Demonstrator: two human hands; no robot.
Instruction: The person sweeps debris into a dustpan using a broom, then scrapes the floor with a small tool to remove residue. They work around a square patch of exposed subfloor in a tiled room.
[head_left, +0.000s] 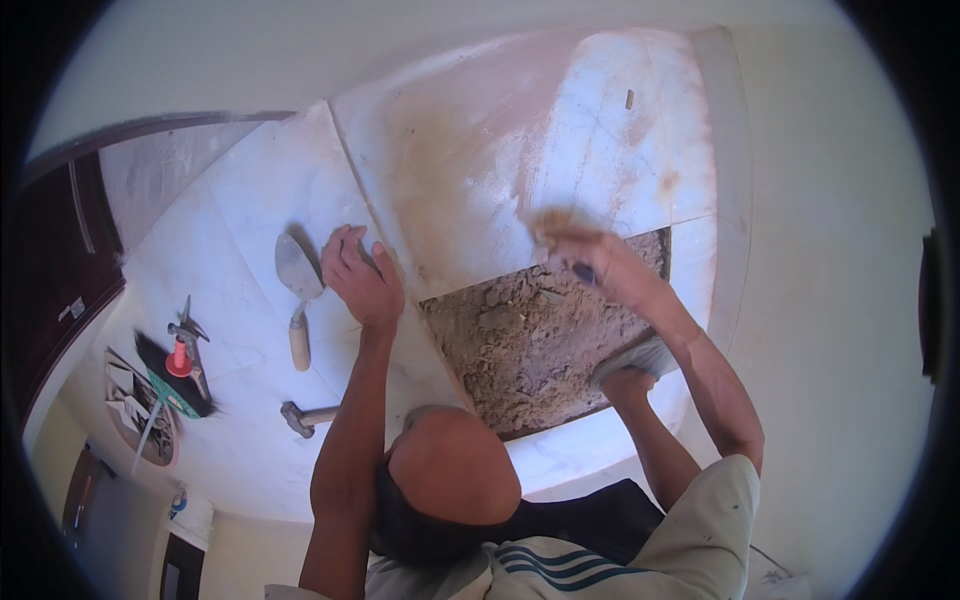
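My right hand [595, 262] is closed around a brush [555, 222] with tan bristles. Motion smears the brush, and the fingers cover its handle. It is over white marble-look tile [600, 160] smeared with brownish dust, at the far edge of an opening [530, 340] in the floor. Rough, broken mortar lies bare inside that opening. My left hand [362, 280] holds nothing, its fingers apart over the tiles to the left; I cannot tell whether it touches them. Just beside its fingertips lies a trowel [297, 272] with a wooden handle.
A hammer [303, 418] lies left of my left forearm. Farther left are a claw hammer [188, 326], a red-handled tool [179, 360], a green broom head [172, 392] and a round basin [165, 455] of debris. My foot [636, 362] is at the opening's right edge. A wall [830, 250] rises right.
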